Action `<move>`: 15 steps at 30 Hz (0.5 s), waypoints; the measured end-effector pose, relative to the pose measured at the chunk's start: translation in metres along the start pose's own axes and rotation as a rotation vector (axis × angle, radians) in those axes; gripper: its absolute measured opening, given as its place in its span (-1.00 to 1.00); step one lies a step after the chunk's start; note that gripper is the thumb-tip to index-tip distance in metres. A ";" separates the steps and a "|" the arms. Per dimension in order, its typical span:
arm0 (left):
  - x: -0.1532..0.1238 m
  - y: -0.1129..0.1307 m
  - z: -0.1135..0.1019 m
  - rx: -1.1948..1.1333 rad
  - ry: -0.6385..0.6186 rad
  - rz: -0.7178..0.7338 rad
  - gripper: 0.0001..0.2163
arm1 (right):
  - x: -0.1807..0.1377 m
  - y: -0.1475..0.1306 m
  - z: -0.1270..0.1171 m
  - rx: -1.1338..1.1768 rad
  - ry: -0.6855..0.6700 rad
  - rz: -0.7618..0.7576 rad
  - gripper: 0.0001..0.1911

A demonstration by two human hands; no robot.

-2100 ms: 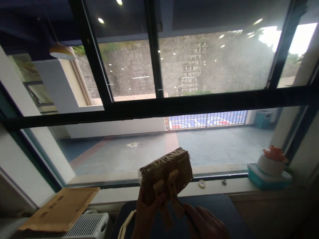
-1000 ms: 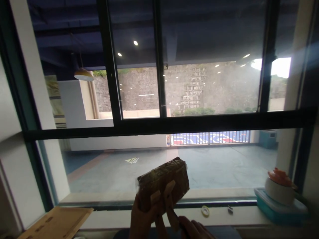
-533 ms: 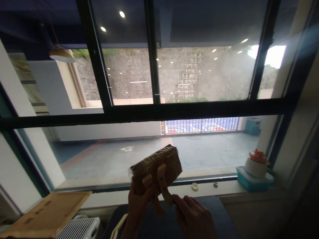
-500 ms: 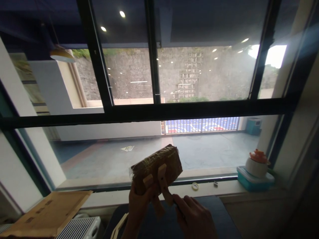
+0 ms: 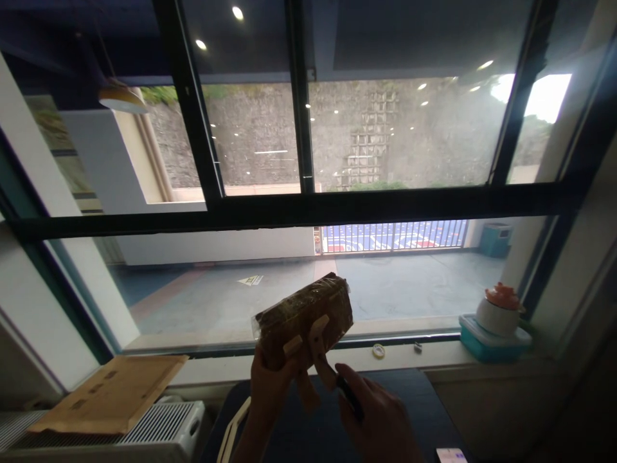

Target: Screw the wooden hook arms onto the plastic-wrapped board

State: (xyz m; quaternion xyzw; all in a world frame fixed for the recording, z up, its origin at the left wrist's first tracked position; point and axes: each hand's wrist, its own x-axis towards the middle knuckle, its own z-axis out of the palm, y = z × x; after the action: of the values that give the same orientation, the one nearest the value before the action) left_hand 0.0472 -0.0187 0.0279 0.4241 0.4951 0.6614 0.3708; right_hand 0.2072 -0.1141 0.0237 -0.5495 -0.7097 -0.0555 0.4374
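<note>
My left hand (image 5: 270,389) grips a brown cardboard box (image 5: 308,315) wrapped in clear film, which is tilted up to the right above the dark table. Its thumb presses a light wooden piece (image 5: 307,391) against the box's near side. Leaning across the box beside it is a second wooden piece (image 5: 318,352) with small dark holes. My right hand (image 5: 378,408) is closed around a black-handled tool (image 5: 351,397), its front end at the lower end of that second piece. The tool's tip is too dark to make out.
The dark table (image 5: 308,440) lies below, with a pale wooden frame piece (image 5: 234,427) at left. A brown envelope-like sheet (image 5: 110,392) rests on a white radiator (image 5: 193,418). On the windowsill sit a tape roll (image 5: 378,351) and a teal box (image 5: 494,344) under a white pot (image 5: 496,317).
The view has shifted slightly, bringing a pale card into sight at the lower right. More of the black handle shows in my right hand. Both hands keep their holds.
</note>
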 end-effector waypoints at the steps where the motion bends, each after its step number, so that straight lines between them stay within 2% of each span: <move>1: 0.000 -0.001 0.000 -0.004 0.002 -0.011 -0.50 | 0.002 -0.002 -0.003 -0.061 0.006 -0.057 -0.69; 4: 0.000 -0.006 -0.001 -0.019 0.000 -0.036 -0.49 | 0.005 -0.005 -0.008 -0.185 0.022 -0.138 -0.69; 7: 0.003 -0.011 -0.001 -0.005 0.008 -0.039 -0.49 | 0.003 -0.005 -0.006 -0.144 0.027 -0.110 -0.69; 9: 0.005 -0.012 -0.003 0.021 0.001 -0.035 -0.49 | 0.000 -0.003 -0.003 -0.032 0.010 -0.028 -0.71; 13: 0.007 -0.008 -0.004 0.100 -0.055 -0.031 -0.50 | -0.003 0.001 0.001 0.226 -0.089 0.229 -0.74; 15: 0.008 -0.006 -0.003 0.112 -0.049 -0.042 -0.50 | -0.002 0.002 0.001 0.267 -0.133 0.283 -0.73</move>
State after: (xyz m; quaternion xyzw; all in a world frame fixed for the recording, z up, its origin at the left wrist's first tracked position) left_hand 0.0417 -0.0113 0.0230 0.4499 0.5310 0.6142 0.3720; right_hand 0.2082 -0.1141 0.0211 -0.5832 -0.6538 0.1376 0.4622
